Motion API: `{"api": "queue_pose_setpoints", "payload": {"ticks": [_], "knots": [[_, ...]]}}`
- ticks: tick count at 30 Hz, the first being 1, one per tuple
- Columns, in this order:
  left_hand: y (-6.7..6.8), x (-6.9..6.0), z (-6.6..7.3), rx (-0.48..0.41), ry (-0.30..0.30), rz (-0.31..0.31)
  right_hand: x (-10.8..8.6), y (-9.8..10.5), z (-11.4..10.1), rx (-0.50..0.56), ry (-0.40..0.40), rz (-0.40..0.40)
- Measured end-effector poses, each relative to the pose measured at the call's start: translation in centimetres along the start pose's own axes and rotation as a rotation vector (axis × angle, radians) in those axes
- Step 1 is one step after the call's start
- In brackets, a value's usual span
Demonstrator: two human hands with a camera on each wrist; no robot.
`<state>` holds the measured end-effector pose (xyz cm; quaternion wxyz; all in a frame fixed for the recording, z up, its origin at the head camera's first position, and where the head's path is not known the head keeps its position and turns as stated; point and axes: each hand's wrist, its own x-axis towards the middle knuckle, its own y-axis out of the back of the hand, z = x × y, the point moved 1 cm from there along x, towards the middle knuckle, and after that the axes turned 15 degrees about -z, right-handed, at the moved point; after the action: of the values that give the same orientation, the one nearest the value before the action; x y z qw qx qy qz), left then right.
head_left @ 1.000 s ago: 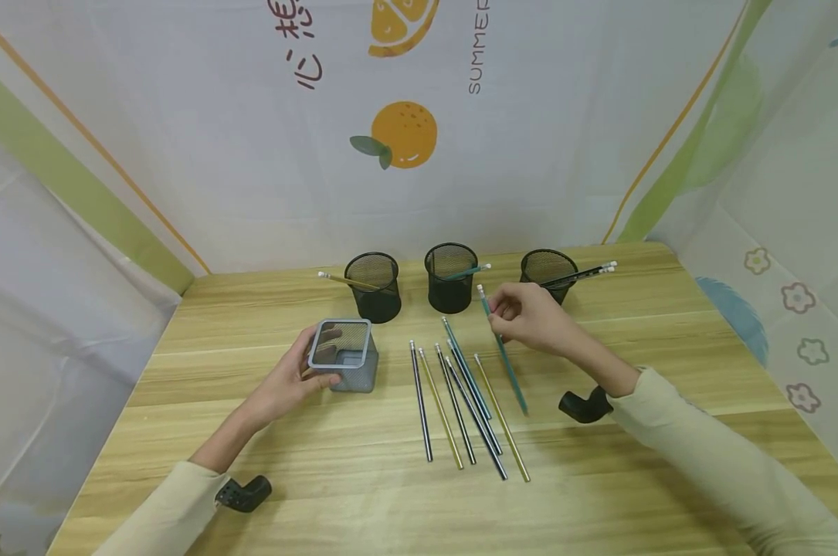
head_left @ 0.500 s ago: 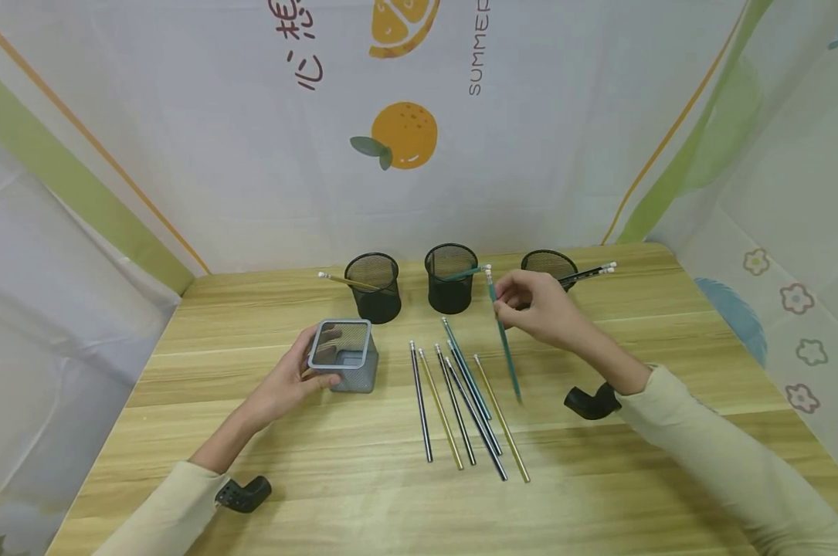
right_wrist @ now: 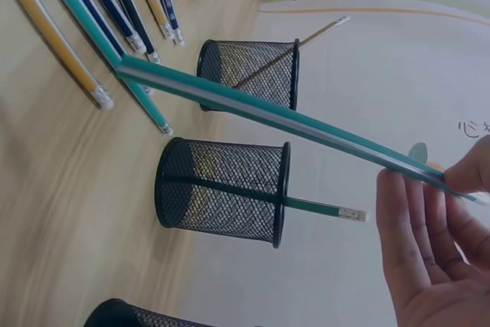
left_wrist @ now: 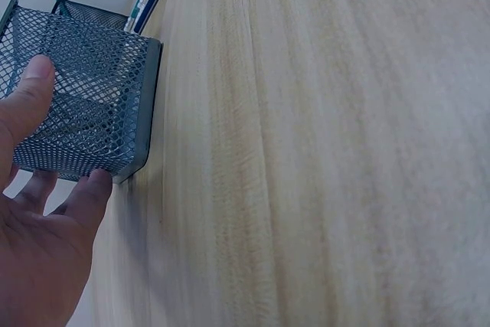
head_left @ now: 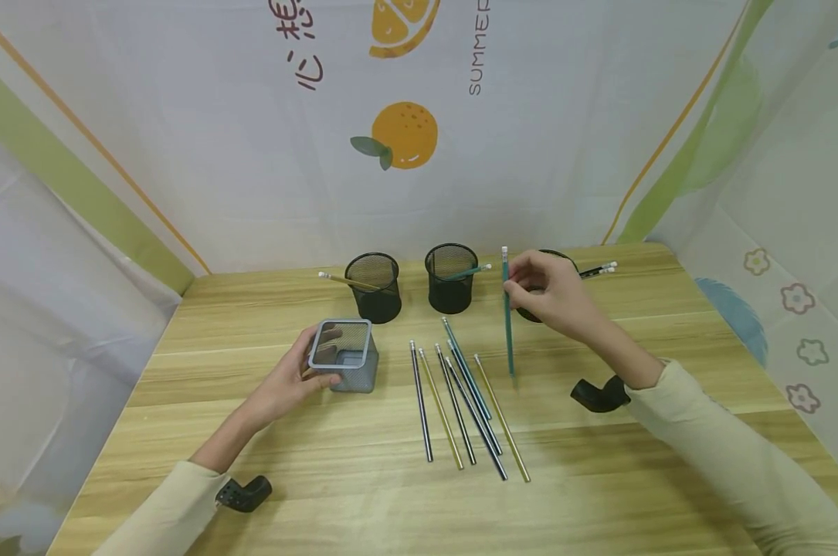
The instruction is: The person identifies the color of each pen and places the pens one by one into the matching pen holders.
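My right hand (head_left: 551,289) pinches a green pencil (head_left: 508,332) near its white eraser end, between thumb and fingertips. The pencil hangs nearly upright above the table, to the right of the loose pencils. In the right wrist view the same green pencil (right_wrist: 268,115) slants across in front of a round black mesh pen holder (right_wrist: 222,193). My left hand (head_left: 286,378) holds a square grey mesh pen holder (head_left: 356,377), thumb on the near side and fingers round the left. Only the thumb and some fingers show against the grey mesh (left_wrist: 92,105) in the left wrist view.
Several loose pencils (head_left: 458,401), blue, black, yellow and green, lie mid-table. Behind them stand three round black pen holders: the left one (head_left: 377,301) has a yellow pencil, the middle one (head_left: 449,293) a green, and the right one, partly hidden by my hand, black pencils (head_left: 597,270).
My right hand has moved right and away from me with the green pencil, lifting it and turning it from a slant to nearly upright. The left hand and grey pen holder have stayed still.
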<state>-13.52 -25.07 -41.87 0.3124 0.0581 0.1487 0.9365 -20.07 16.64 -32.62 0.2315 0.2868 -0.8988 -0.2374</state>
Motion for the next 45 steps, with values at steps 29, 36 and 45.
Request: {"api": "queue_pose_setpoints", "payload": {"ticks": [29,36,45], "knots": [[-0.1,-0.1,0.1,0.005,0.002,-0.001,1.3,2.3,-1.2,0.284,0.289,0.363],[-0.1,-0.1,0.2,0.005,0.003,0.001,2.0,3.1,-1.0,0.285,0.328,0.453],[0.0,-0.1,0.0,0.002,-0.003,0.000,2.5,3.5,-0.6,0.245,0.358,0.491]]}}
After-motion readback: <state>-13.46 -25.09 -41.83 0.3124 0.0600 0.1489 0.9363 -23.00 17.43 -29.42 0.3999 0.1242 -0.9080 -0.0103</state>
